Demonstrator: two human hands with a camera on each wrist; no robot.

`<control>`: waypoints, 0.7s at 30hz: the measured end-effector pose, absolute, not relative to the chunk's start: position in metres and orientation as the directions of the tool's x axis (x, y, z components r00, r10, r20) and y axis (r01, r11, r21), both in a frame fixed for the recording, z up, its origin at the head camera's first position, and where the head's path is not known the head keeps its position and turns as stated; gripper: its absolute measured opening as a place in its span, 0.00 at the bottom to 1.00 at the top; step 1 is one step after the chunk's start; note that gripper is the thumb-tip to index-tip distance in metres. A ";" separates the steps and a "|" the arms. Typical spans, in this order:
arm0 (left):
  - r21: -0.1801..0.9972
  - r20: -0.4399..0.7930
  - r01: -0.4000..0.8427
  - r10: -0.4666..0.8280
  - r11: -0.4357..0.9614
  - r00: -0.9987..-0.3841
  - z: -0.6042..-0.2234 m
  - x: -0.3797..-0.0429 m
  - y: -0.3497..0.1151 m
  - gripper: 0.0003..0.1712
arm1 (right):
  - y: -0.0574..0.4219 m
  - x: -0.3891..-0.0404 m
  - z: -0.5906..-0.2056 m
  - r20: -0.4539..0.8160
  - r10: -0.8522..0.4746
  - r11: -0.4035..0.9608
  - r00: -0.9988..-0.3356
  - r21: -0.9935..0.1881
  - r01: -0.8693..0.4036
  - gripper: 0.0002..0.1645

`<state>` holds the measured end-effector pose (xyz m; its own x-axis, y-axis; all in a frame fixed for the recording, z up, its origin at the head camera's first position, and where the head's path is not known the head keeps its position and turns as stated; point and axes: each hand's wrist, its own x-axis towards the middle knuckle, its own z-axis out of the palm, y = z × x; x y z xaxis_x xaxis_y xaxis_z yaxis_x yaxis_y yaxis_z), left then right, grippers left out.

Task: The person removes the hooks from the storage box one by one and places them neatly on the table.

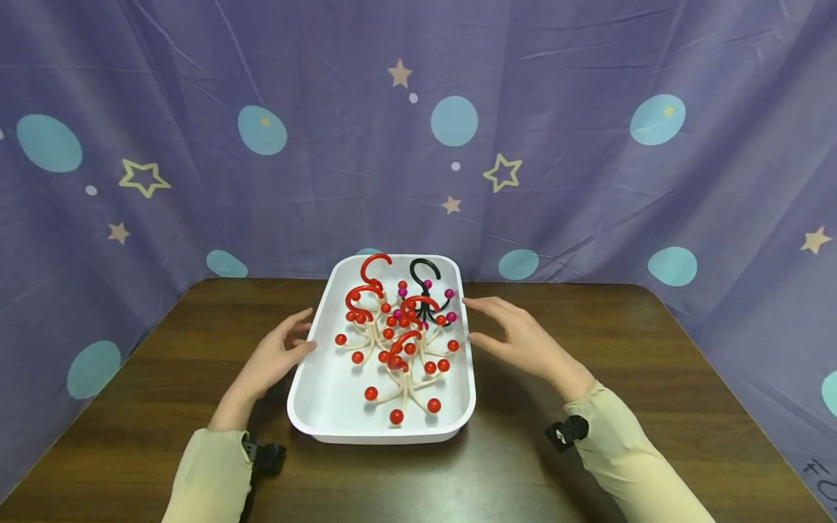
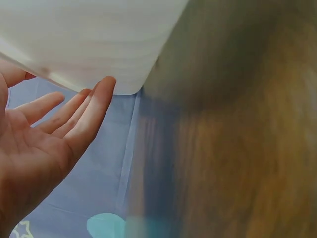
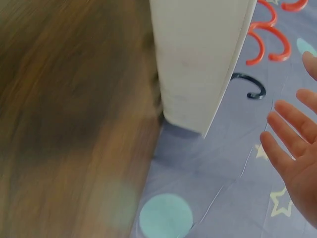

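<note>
A white rectangular tray [image 1: 333, 399] holds several cream hangers [image 1: 407, 388] with curved arms, red ball tips and red hooks. Among them at the far right is a black hanger [image 1: 426, 296] with a black hook and magenta balls. My left hand [image 1: 277, 356] is at the tray's left wall, its fingers loosely bent and the thumb by the rim; the left wrist view has its fingertips [image 2: 106, 85] right by the wall. Beside the right wall, my right hand [image 1: 523, 345] has its fingers extended toward the rim. In the right wrist view these fingers [image 3: 287, 136] stand apart from the tray.
The tray stands on a dark brown wooden table [image 1: 549, 479], near its far edge. Behind the table hangs a purple curtain [image 1: 340, 196] patterned with stars and blue dots. A black strap device [image 1: 267, 457] is on the left wrist, and another black device [image 1: 567, 431] on the right.
</note>
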<state>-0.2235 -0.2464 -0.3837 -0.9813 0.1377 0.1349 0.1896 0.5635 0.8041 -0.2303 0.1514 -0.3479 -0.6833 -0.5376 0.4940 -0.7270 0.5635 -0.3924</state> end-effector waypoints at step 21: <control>0.859 0.074 0.140 0.152 0.493 -0.986 -0.385 -0.223 -0.246 0.31 | 0.090 -0.228 -0.337 0.401 -0.656 0.475 -0.640 -0.439 -0.763 0.28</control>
<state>-0.2226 -0.2457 -0.3846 -0.9856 0.1519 0.0737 0.1402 0.4930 0.8587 -0.2276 0.0896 -0.3375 -0.6395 -0.6562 0.4005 -0.7625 0.4751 -0.4392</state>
